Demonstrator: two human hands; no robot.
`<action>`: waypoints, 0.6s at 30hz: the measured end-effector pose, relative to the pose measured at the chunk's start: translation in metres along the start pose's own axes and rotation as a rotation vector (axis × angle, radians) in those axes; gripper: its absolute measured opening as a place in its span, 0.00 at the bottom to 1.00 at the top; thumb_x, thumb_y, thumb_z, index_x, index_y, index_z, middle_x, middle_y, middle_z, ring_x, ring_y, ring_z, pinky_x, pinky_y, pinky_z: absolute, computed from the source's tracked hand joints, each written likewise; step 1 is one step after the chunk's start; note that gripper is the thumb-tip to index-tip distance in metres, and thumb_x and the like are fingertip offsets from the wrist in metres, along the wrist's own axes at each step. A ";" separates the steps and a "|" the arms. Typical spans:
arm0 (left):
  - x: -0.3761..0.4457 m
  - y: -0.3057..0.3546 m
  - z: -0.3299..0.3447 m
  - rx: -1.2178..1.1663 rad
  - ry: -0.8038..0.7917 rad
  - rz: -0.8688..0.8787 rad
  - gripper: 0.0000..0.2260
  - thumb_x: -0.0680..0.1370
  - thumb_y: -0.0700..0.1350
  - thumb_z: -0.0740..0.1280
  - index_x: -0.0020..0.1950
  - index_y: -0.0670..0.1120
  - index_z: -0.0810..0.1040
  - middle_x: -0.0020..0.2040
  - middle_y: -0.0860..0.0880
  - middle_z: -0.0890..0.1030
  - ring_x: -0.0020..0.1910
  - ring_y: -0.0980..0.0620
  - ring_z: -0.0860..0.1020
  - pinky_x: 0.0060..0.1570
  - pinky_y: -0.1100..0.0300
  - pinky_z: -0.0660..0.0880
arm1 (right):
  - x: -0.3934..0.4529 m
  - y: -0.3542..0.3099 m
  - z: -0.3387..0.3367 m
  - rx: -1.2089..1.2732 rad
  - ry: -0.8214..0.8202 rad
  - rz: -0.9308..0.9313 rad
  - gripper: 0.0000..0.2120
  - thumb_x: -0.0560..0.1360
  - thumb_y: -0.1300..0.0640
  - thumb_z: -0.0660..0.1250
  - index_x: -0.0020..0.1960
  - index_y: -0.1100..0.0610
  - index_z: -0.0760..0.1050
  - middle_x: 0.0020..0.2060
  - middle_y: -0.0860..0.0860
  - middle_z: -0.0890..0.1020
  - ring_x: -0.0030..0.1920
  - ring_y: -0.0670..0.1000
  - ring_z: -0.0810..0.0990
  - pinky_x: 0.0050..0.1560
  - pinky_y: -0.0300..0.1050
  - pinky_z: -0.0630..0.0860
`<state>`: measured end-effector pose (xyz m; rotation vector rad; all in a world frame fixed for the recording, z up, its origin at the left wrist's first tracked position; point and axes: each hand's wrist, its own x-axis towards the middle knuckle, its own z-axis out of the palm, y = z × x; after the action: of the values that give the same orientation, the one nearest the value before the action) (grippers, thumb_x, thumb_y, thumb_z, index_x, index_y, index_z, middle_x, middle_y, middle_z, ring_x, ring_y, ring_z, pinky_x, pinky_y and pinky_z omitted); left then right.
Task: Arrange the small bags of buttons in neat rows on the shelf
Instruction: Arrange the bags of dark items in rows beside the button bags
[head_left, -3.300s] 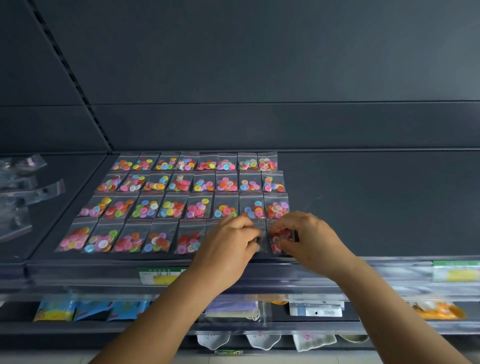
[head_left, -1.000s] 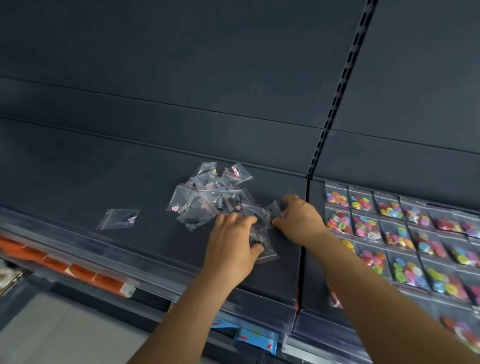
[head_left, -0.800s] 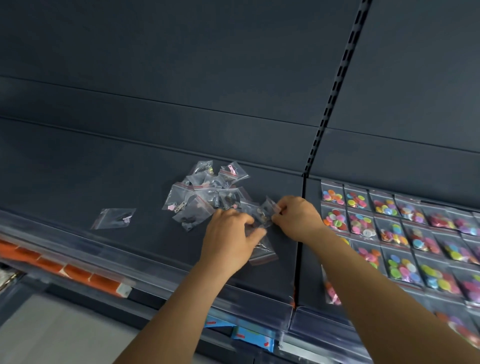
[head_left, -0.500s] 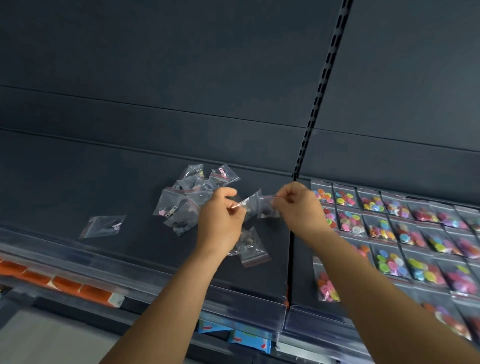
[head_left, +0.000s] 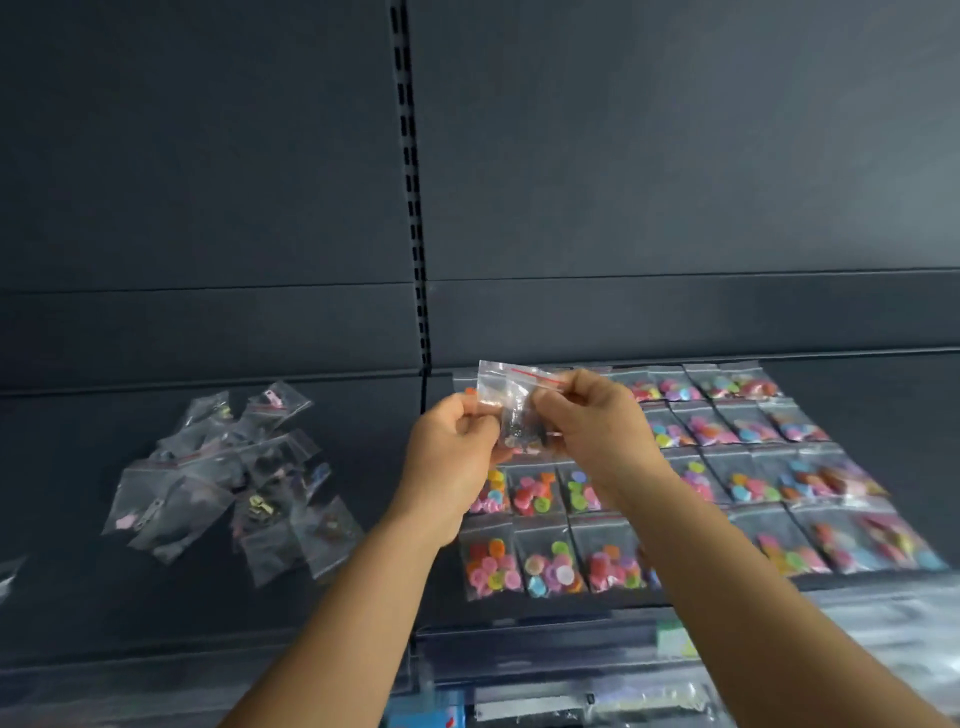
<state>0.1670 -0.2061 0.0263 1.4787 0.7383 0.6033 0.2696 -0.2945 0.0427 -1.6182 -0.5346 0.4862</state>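
Observation:
My left hand (head_left: 451, 456) and my right hand (head_left: 596, 427) both pinch clear zip bags (head_left: 511, 402) with red seal strips and small dark pieces inside, held up in the air above the shelf. Beneath and to the right, bags of coloured buttons (head_left: 550, 564) lie flat in neat rows on the dark shelf (head_left: 883, 384). A loose heap of clear bags (head_left: 228, 483) lies on the left shelf section, apart from both hands.
A slotted upright (head_left: 413, 197) divides the two dark back panels. A clear price rail (head_left: 779, 618) runs along the shelf's front edge, with packaged goods on the shelf below. One stray clear bag (head_left: 8, 574) sits at the far left edge.
My hands moved from the button rows to the loose heap on the left, picked up clear bags there, and have carried them up and right, over the button rows.

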 end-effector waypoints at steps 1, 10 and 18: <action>-0.003 0.003 0.016 0.000 -0.032 0.005 0.07 0.77 0.38 0.63 0.46 0.48 0.79 0.43 0.50 0.84 0.41 0.51 0.83 0.50 0.49 0.80 | 0.000 0.002 -0.016 -0.026 0.045 -0.019 0.06 0.74 0.62 0.66 0.41 0.64 0.76 0.34 0.58 0.83 0.36 0.57 0.80 0.41 0.56 0.79; -0.042 0.025 0.192 0.110 -0.217 0.100 0.06 0.71 0.47 0.72 0.42 0.45 0.81 0.36 0.48 0.84 0.36 0.51 0.81 0.43 0.48 0.78 | -0.021 0.012 -0.197 -0.091 0.232 -0.129 0.02 0.70 0.64 0.67 0.39 0.62 0.76 0.34 0.62 0.81 0.32 0.53 0.75 0.37 0.56 0.77; -0.065 0.024 0.327 0.132 -0.307 0.081 0.03 0.72 0.42 0.72 0.42 0.49 0.81 0.40 0.53 0.84 0.41 0.53 0.83 0.47 0.55 0.80 | -0.029 0.027 -0.348 0.103 0.302 -0.076 0.08 0.73 0.58 0.69 0.35 0.53 0.79 0.29 0.47 0.80 0.32 0.46 0.76 0.33 0.39 0.75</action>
<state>0.3738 -0.4685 0.0395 1.6837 0.4879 0.3811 0.4557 -0.5906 0.0543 -1.5320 -0.3362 0.2035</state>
